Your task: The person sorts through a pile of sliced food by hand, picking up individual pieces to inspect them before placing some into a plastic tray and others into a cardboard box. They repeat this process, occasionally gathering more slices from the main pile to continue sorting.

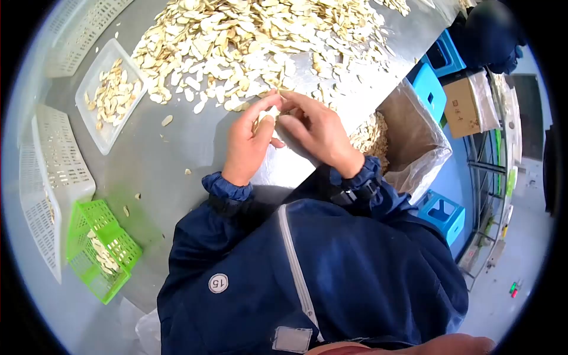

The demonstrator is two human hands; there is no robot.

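A wide heap of pale dried slices (236, 35) covers the far part of the metal table (171, 148). At the heap's near edge, my left hand (251, 139) is curled with its fingers closed round some pale slices (269, 113). My right hand (319, 130) is beside it, fingertips drawn together and meeting the left fingertips. Something small and thin, seemingly a slice, shows between the right fingertips, partly hidden by the fingers.
A white tray (109, 135) of slices and a green basket (127, 249) stand left, with white perforated baskets (64, 151) beyond. At right are a lined bin (417, 136) of slices, blue stools (444, 216), a cardboard box (462, 106) and another person (491, 32).
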